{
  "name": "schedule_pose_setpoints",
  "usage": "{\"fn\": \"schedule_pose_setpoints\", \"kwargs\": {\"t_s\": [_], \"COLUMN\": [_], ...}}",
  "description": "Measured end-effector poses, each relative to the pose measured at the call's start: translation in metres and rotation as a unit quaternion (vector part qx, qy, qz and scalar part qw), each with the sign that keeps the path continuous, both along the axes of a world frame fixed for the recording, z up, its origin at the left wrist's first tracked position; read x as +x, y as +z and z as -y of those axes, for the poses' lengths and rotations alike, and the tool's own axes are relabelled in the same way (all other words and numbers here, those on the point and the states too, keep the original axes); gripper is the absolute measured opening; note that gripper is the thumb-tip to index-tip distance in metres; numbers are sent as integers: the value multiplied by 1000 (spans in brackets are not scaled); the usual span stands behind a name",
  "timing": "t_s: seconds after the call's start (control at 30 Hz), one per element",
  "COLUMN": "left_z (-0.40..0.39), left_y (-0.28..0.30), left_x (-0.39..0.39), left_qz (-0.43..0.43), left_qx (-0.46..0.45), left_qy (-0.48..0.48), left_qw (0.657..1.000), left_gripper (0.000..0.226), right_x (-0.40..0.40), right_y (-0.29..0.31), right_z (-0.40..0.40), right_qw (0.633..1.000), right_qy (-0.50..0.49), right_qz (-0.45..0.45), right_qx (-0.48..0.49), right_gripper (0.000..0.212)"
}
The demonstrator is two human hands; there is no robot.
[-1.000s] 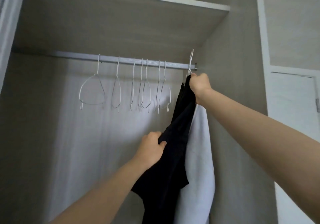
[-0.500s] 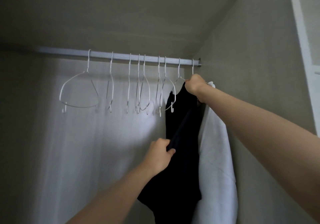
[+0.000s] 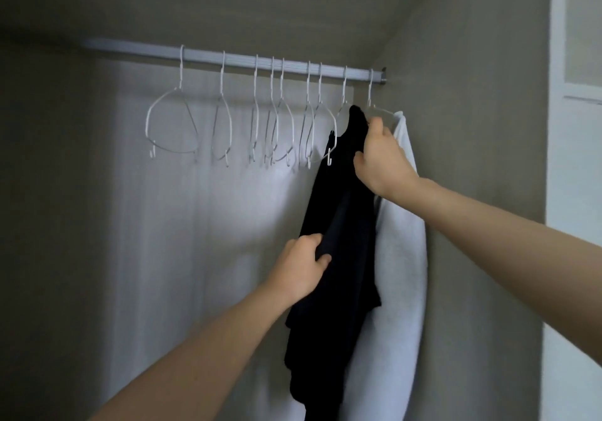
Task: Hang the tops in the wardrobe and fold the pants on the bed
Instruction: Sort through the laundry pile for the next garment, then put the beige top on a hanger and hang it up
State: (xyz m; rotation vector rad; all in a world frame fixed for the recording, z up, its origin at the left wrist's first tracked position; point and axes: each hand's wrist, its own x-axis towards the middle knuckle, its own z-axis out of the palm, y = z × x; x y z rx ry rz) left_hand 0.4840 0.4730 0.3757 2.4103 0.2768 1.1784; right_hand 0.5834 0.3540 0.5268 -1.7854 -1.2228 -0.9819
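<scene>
Right hand (image 3: 381,160) lower (nine hangers (image 3: 280,111))

Home bedroom, inside a built-in wardrobe (image 3: 472,127): metal hanging rail (image 3: 228,58) under a shelf, row of bare white wire hangers (image 3: 172,127), a black top (image 3: 338,225) and a white garment (image 3: 400,257) hung at the right end, pale wood-grain panels, white door frame (image 3: 557,127) beside it.

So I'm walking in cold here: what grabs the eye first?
The black top hanging near the rail's right end, gripped by both hands: the right hand near its collar, the left hand lower down. A white garment hangs behind it, and empty white hangers line the rail leftward.
</scene>
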Motion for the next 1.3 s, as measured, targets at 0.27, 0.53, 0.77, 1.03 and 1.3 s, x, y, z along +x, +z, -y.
{"fn": "schedule_pose_setpoints", "kwargs": {"t_s": [0.27, 0.53, 0.77, 1.03, 1.3], "left_z": [36, 64, 106, 217, 365], "left_y": [-51, -90, -126, -187, -255], "left_x": [-63, -143, -228, -294, -315], "left_qz": [-15, -59, -109, -132, -90], "left_qx": [21, -40, -48, -108, -242], "left_qy": [67, 124, 252, 400, 549], "left_qw": [997, 990, 960, 900, 795], "left_gripper": [13, 20, 22, 21, 17], "right_x": [-55, -102, -138, -177, -211], "right_y": [-94, -175, -235, -307, -372], "right_z": [54, 83, 79, 107, 183], "right_qw": [990, 975, 950, 885, 769], "right_qy": [-16, 41, 165, 367, 559], "right_qz": [12, 58, 17, 2, -1], "right_qx": [-142, -209, -265, -285, -312], "right_gripper": [61, 56, 43, 47, 42]}}
